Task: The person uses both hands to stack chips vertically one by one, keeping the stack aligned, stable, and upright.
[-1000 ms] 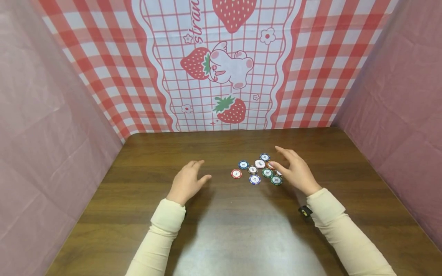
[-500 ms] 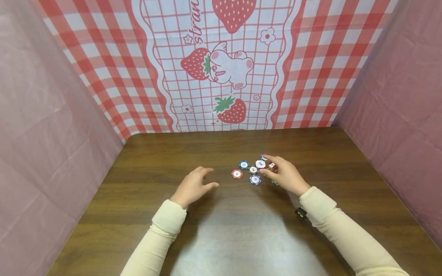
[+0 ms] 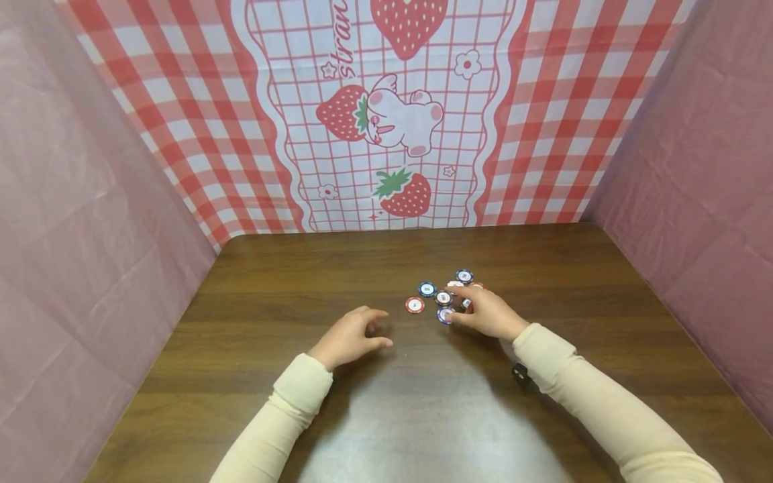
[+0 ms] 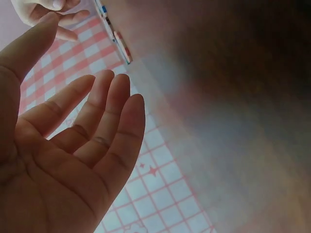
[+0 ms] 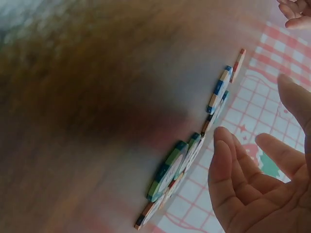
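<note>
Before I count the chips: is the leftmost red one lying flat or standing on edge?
Flat: in the head view, the red chip shows its whole face upward on the table.

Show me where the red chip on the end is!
In the head view, the red chip lies right of the left hand and lower left of a dark blue chip.

The worktop [image 3: 290, 268] had a dark brown wood-grain surface, glossy toward its near side. Behind the worktop hung a red-and-white checked cloth [image 3: 471, 134], printed with strawberries [image 3: 408, 196]. A left pink drape [image 3: 72, 235] and a right pink drape [image 3: 682, 201] flanked the worktop.
</note>
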Available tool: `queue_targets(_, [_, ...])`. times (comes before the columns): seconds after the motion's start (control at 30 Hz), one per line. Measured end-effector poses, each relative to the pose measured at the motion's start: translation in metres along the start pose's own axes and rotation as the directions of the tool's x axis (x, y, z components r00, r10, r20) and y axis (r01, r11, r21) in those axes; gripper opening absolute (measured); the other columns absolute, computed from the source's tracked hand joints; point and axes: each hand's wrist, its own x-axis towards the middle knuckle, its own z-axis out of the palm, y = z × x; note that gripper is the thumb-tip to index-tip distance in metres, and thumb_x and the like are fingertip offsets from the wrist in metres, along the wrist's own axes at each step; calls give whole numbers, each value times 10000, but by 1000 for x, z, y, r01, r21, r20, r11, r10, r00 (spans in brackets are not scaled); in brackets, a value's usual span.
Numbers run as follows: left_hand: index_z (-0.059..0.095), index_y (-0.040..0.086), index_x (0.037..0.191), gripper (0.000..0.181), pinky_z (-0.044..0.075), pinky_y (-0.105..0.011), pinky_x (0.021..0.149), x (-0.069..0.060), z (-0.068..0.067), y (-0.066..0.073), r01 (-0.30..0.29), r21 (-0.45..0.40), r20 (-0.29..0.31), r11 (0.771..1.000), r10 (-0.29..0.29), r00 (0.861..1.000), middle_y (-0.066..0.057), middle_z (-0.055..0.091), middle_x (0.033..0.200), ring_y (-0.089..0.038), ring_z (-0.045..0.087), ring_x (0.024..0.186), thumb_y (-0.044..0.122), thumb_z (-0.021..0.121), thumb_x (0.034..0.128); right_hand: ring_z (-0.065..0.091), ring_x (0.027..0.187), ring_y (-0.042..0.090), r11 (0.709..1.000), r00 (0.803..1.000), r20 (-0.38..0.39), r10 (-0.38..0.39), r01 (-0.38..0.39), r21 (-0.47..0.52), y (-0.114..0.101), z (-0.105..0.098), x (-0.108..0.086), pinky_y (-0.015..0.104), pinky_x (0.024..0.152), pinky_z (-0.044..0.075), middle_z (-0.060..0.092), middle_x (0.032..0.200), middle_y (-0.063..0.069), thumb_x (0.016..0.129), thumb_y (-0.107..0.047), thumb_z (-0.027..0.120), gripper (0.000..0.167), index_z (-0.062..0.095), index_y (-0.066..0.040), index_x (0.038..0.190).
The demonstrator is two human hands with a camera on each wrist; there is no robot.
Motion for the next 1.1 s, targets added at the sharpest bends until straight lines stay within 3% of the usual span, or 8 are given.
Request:
queue_targets(0.2, [612,71,1291,559,497,-339,826,1,5,-2,-22,-26,40,999,23,999,-48,642,1021,-152,587,915,337,776,827,453,644,62,998,996,66,-67,68,-10,-2,2,1,259,634,427,621,859,93,807,-241,792,590,590,7,1303])
queue_targets(0.47, [628,51,1265,550,506,-305,824,2,6,-3,-78,2,93,997,77,993,-50,647,966,-156,612,901,339,780,822,526,769,156,993,992,86,-89,95,-75,-3,5,4,324,699,465,616,881,109,789,-245,804,573,617,34,1253])
queue_targets(0.73, [637,60,1257,538,496,-314,848,4,7,-5,-65,13,150,998,62,987,-28,635,970,-137,597,921,334,784,818,570,843,202,991,992,102,-69,80,-104,-2,10,8,394,774,493,632,963,147,750,-197,828,524,663,22,1197])
queue_targets(1.1, [617,55,1293,583,472,-307,866,8,5,-7,-36,-12,225,999,38,974,-34,589,992,-138,562,951,329,792,810,523,712,111,994,990,135,-46,59,-93,-1,10,14,292,655,449,611,808,57,760,-184,823,444,695,14,1136])
